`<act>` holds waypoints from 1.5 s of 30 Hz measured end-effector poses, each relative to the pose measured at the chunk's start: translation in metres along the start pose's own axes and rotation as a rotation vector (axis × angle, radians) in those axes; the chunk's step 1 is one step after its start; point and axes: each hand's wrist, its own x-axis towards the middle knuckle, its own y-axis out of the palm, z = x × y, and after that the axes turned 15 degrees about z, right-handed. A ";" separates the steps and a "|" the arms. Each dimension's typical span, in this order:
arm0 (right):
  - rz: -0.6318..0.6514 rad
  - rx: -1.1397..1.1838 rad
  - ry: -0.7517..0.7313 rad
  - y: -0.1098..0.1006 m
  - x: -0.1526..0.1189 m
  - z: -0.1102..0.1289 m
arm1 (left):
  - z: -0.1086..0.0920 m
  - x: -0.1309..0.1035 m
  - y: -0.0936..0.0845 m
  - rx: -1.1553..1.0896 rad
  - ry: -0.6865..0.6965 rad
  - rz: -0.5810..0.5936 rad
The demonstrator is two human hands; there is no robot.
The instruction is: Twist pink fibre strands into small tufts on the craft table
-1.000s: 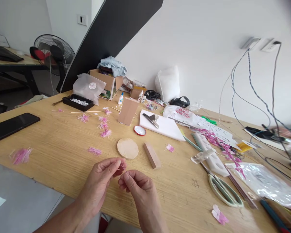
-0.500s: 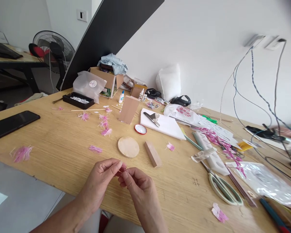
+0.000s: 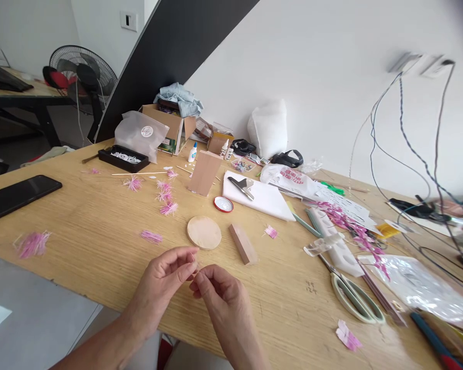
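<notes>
My left hand (image 3: 162, 288) and my right hand (image 3: 224, 300) meet above the front of the wooden table, fingertips almost touching. Both are closed in a pinch on a small pink fringed piece (image 3: 195, 256), mostly hidden by the fingers. Just beyond them lie a round wooden disc (image 3: 204, 233) and a rectangular wooden block (image 3: 243, 244). Left of the disc is a flat bundle of pink strands (image 3: 152, 236). Farther back sit several fluffy pink-and-white tufts (image 3: 164, 195), with a larger tuft (image 3: 34, 244) near the left table edge.
At the right are scissors (image 3: 355, 297), a clear plastic bag (image 3: 420, 288) and a pink petal piece (image 3: 348, 336). Behind stand a clip (image 3: 241, 188) on white foam (image 3: 262, 200), a red-rimmed lid (image 3: 223, 204), an upright wooden board (image 3: 205, 173) and a glue bottle (image 3: 193, 153). A phone (image 3: 21, 198) lies left.
My left fingers have shifted slightly over the pink piece, and less of it shows now. The right hand keeps its pinch. The view has moved very slightly.
</notes>
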 end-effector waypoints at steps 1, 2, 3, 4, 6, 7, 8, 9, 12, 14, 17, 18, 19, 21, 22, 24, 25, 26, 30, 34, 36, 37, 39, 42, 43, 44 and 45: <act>-0.008 -0.024 0.001 0.000 0.000 0.001 | 0.001 0.000 0.000 -0.031 0.001 -0.020; -0.021 -0.054 -0.003 0.000 -0.001 0.001 | 0.001 0.000 -0.001 -0.049 0.001 -0.028; -0.037 -0.094 -0.013 0.000 -0.001 0.002 | 0.001 0.000 -0.001 -0.053 0.000 -0.023; -0.057 -0.144 -0.027 0.001 -0.002 0.002 | 0.001 0.000 -0.001 -0.049 -0.005 -0.011; -0.105 -0.272 -0.057 0.003 -0.004 0.001 | 0.001 0.000 0.000 -0.043 -0.017 0.007; -0.123 -0.336 -0.073 0.004 -0.004 0.001 | 0.001 0.000 0.001 -0.045 -0.024 0.012; -0.137 -0.392 -0.088 0.005 -0.004 0.000 | 0.001 0.000 0.002 -0.048 -0.029 0.009; -0.151 -0.437 -0.103 0.006 -0.005 -0.001 | 0.001 0.000 0.003 -0.053 -0.034 0.006; -0.177 -0.525 -0.143 0.008 -0.004 -0.004 | 0.003 0.001 0.005 -0.056 -0.034 -0.005; -0.189 -0.559 -0.161 0.009 -0.004 -0.005 | 0.005 0.002 0.005 -0.045 -0.024 -0.009; -0.210 -0.557 -0.179 0.009 -0.004 -0.005 | 0.007 0.004 0.005 -0.023 -0.018 -0.007; -0.213 -0.544 -0.180 0.009 -0.004 -0.004 | 0.007 0.005 0.005 -0.019 -0.014 -0.007; -0.210 -0.523 -0.180 0.009 -0.004 -0.004 | 0.008 0.005 0.004 -0.021 -0.012 -0.008; -0.179 -0.452 -0.170 0.008 -0.004 -0.002 | 0.007 0.005 0.004 -0.029 -0.013 -0.010; -0.158 -0.401 -0.161 0.008 -0.004 -0.001 | 0.006 0.005 0.004 -0.033 -0.014 -0.013; -0.129 -0.285 -0.139 0.007 -0.004 0.001 | 0.005 0.004 0.004 -0.039 -0.017 -0.019; -0.123 -0.231 -0.126 0.006 -0.003 0.002 | 0.004 0.004 0.004 -0.041 -0.018 -0.021; -0.121 -0.184 -0.112 0.006 -0.003 0.002 | 0.004 0.003 0.004 -0.043 -0.017 -0.022; -0.111 -0.071 -0.068 0.005 -0.002 0.001 | 0.005 0.002 0.003 -0.067 -0.018 -0.018; -0.094 -0.003 -0.071 0.005 -0.002 0.000 | 0.006 0.002 0.004 -0.107 -0.028 -0.003; -0.087 0.015 -0.077 0.005 -0.002 0.000 | 0.006 0.002 0.004 -0.128 -0.041 0.000; -0.085 0.020 -0.079 0.005 -0.002 0.001 | 0.006 0.002 0.004 -0.137 -0.048 0.000; -0.082 0.017 -0.078 0.005 -0.003 0.001 | 0.005 0.002 0.004 -0.151 -0.056 -0.005; -0.081 -0.002 -0.073 0.005 -0.003 0.002 | 0.005 0.002 0.004 -0.159 -0.062 -0.003; -0.083 -0.008 -0.072 0.005 -0.004 0.003 | 0.006 0.002 0.004 -0.162 -0.063 0.000; -0.084 -0.014 -0.070 0.004 -0.004 0.003 | 0.006 0.002 0.004 -0.165 -0.066 0.002; -0.087 -0.020 -0.068 0.004 -0.004 0.004 | 0.007 0.002 0.004 -0.165 -0.067 0.004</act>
